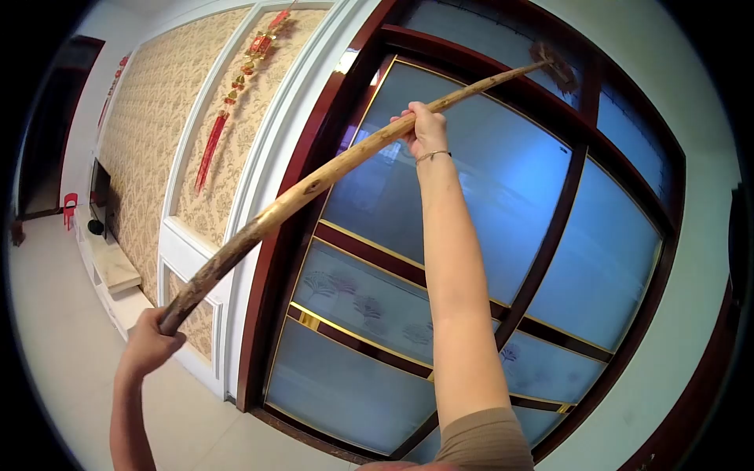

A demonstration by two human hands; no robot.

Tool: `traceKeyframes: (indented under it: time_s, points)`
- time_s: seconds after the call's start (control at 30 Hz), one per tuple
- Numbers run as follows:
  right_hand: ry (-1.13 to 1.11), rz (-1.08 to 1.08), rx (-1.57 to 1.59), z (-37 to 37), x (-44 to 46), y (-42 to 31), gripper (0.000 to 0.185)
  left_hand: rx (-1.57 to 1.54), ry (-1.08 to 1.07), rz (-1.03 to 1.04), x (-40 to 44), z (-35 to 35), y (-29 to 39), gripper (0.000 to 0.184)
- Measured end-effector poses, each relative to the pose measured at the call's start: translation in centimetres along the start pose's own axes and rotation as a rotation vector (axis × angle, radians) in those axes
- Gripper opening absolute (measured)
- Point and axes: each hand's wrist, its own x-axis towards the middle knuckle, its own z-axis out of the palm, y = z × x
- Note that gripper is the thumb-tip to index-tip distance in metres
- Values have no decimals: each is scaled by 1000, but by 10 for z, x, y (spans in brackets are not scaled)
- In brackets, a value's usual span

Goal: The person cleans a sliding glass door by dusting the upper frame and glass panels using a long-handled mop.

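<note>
Left hand [151, 343]: closed round the thick, dark lower end of a long wooden pole [314, 187], fingers wrapped; the pole's butt lies within the grip. Right hand [425, 128]: raised, thin bracelet at the wrist, closed round the same pole farther up, where the wood is paler; the shaft passes through the grip. Pole: knotted, slightly bent, running diagonally up and to the right from the left hand through the right. Brush head [554, 67]: brown, bristled, at the pole's far end, well beyond the right hand, in front of the upper glass panels; contact cannot be told. Behind: sliding door [448, 188], frosted blue panes, dark red frame, gold trim. Left of it: patterned wall panel with red-and-gold hanging ornament [250, 72]. Farther off: pale low cabinet [115, 267], dark screen, red stool.
</note>
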Motion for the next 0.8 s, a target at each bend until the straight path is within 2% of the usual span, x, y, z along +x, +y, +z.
traceKeyframes:
  time_s: [0.1, 0.17, 0.23, 0.3, 0.4, 0.43, 0.5, 0.57, 0.67, 0.7, 0.73, 0.8]
  points:
    - [-30, -15, -4, 1, -5, -9, 18, 42, -33, 51, 4, -27, 6, 12]
    - [-58, -42, 35, 2, -8, -9, 22, 85, 44, 119, 16, -41, -14, 12]
    - [-75, -35, 77, 10, -12, -15, 22, 242, 41, 36, 13, -65, -3, 17]
    - [-105, -28, 114, 25, -17, -21, 21, 266, 257, 91, 7, -83, -15, 26]
    - [-104, -45, 233, 53, -26, -24, 19, 288, 344, 48, 6, -131, -51, 41]
    - [-107, -43, 235, 63, -30, -23, 19, 296, 377, 86, 4, -147, -58, 40]
    - [-156, -66, 271, 83, -37, -25, 18, 354, 441, 10, -16, -174, -55, 40]
    - [-178, -82, 265, 102, -51, -30, 19, 298, 501, 121, -18, -218, -120, 41]
    - [-198, -81, 263, 126, -62, -33, 17, 410, 523, 65, -49, -253, -126, 43]
    - [-205, -83, 264, 135, -65, -34, 17, 361, 520, 15, -66, -255, -102, 44]
    - [-222, -80, 291, 145, -69, -35, 17, 546, 262, -184, -93, -239, 7, 17]
    - [-248, -79, 308, 163, -76, -36, 19, 559, 302, -215, -112, -252, 15, 11]
